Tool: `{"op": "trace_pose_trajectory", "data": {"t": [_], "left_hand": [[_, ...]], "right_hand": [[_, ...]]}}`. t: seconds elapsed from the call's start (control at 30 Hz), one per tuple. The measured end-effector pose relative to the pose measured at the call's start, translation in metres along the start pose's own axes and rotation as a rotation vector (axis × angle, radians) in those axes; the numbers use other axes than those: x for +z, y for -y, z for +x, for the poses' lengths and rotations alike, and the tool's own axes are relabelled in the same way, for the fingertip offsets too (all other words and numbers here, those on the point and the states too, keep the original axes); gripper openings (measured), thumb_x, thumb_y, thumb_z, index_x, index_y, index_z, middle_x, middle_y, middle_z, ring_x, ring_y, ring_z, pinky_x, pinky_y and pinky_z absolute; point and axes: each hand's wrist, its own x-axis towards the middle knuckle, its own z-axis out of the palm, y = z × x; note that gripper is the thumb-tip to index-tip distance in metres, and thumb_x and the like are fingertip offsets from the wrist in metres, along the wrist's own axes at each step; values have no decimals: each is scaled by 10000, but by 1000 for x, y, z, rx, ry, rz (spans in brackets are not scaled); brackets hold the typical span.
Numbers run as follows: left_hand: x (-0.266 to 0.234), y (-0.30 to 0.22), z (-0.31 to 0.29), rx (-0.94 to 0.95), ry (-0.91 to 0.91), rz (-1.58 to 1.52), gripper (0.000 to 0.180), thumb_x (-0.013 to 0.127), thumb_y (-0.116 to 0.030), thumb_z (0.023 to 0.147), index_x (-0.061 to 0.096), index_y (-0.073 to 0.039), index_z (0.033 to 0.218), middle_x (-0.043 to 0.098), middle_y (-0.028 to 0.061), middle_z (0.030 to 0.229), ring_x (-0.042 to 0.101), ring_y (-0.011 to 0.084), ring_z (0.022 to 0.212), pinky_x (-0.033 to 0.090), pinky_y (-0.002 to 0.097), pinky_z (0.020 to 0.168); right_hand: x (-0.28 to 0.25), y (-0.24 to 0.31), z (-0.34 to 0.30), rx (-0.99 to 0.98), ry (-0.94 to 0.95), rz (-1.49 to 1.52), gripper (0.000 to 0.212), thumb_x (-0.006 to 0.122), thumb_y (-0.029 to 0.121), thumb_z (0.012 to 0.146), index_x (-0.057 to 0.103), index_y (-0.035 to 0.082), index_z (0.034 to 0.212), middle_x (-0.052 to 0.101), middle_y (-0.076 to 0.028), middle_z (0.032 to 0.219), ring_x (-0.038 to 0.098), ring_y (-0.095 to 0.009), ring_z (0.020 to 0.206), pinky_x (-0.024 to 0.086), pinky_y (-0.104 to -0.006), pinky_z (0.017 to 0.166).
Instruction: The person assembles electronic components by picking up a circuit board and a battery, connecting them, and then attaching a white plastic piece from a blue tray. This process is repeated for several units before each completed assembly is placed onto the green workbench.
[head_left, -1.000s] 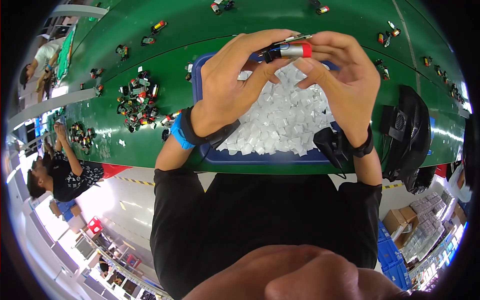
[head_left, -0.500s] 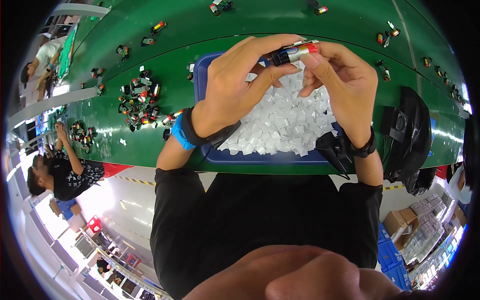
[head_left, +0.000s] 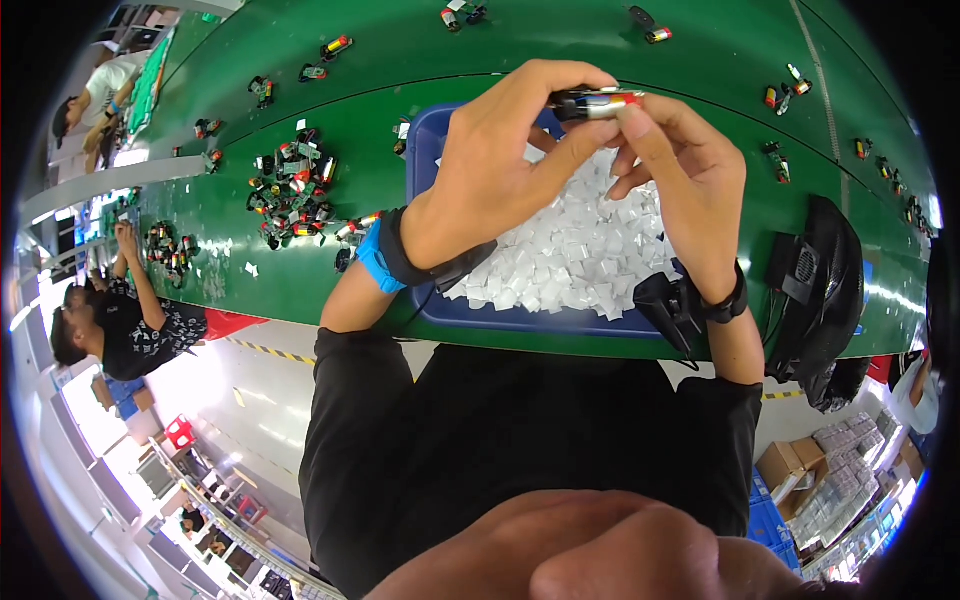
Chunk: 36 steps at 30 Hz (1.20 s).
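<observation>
Between my hands, over the far part of a blue tray (head_left: pixel 424 160), is a small cylindrical battery assembly (head_left: pixel 604 106) with a black end, a silvery middle and a red end. A thin strip, perhaps a circuit board, lies along its far side. My left hand (head_left: pixel 500 170) grips the black end between thumb and fingers. My right hand (head_left: pixel 692 175) pinches the red end with its thumb and index finger, the other fingers curled below. Many small white square pieces (head_left: pixel 570 262) fill the tray beneath both hands. Fingers hide part of the assembly.
A heap of similar battery assemblies (head_left: pixel 296 190) lies left of the tray on the green table (head_left: pixel 400 50). Others are scattered along the far side. A black bag (head_left: pixel 835 280) sits at the right edge. A co-worker (head_left: pixel 125 320) works farther left.
The battery assembly has turned a little, so the thin strip and its black end look different. Both hands still hold it. The whole view has shifted slightly.
</observation>
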Motion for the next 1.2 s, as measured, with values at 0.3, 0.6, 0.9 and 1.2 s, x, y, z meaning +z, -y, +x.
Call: {"op": "trace_pose_trajectory", "data": {"t": [0.3, 0.6, 0.9, 1.2], "left_hand": [[-106, 90, 83, -145, 347, 760, 380, 735, -289, 900, 628, -65, 1188, 704, 121, 852, 672, 241, 708, 529, 346, 649], [-108, 198, 124, 620, 386, 1037, 330, 717, -336, 898, 662, -61, 1071, 694, 145, 833, 666, 306, 700, 524, 398, 646], [-72, 94, 92, -153, 285, 328, 364, 676, -372, 944, 575, -27, 998, 660, 72, 746, 576, 185, 588, 469, 326, 559], [-25, 2, 22, -266, 204, -200, 392, 769, -146, 889, 568, -44, 1209, 642, 23, 918, 610, 72, 812, 506, 250, 673]], "right_hand": [[-6, 9, -3, -46, 124, -197, 316, 655, 140, 969, 635, 4, 1254, 686, -76, 1035, 625, -97, 748, 547, -237, 618], [-4, 16, -8, -80, 199, -308, 289, 663, 104, 951, 645, 15, 1225, 691, -59, 1022, 631, -89, 771, 540, -231, 651], [-3, 10, -3, -27, 289, -330, 268, 629, 157, 985, 646, 3, 1204, 702, -65, 982, 640, -108, 781, 538, -238, 678], [-7, 3, 2, 113, 224, -52, 276, 575, 187, 1027, 642, -28, 1187, 701, -105, 948, 646, -127, 783, 540, -251, 625]]}}
